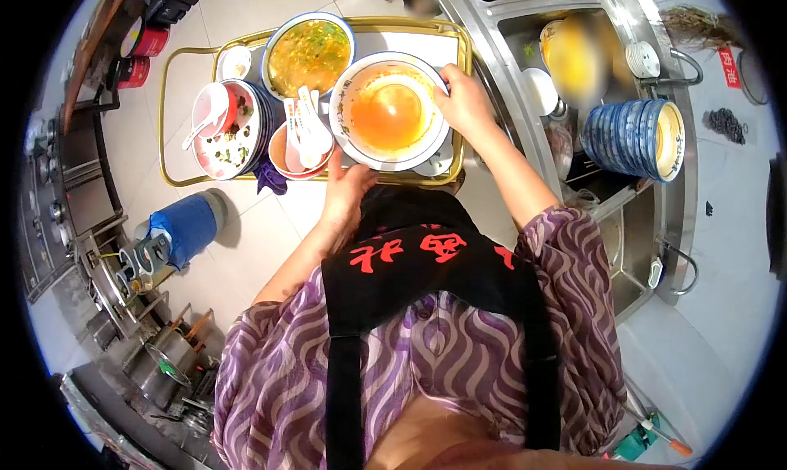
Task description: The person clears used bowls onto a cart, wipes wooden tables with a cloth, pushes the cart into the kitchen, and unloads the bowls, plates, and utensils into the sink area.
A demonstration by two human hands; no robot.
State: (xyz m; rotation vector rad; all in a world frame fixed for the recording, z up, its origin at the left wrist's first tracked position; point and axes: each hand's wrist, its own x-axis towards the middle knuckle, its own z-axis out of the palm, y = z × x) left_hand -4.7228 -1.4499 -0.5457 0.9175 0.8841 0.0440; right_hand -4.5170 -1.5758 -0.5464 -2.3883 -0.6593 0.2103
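Observation:
A large white bowl (352,85) with orange broth in it is between my hands, above the right part of a gold-rimmed tray (163,134). My right hand (464,103) grips its right rim, thumb over the edge. At the lower left rim, my left hand (348,193) has its thumb and fingers around the edge. Close to the left hand, a small reddish bowl (283,154) carries several white spoons (309,134). Behind stands a bowl of soup (311,56) topped with chopped greens. Stacked bowls (261,134) with food scraps and another small bowl (215,113) sit farther left.
To the right is a metal sink (512,40) with a tilted stack of blue-patterned bowls (631,138) and a yellow blurred item (578,60). A blue-covered cylinder (188,224) stands on the tiled floor at left. Pots (168,359) are at lower left.

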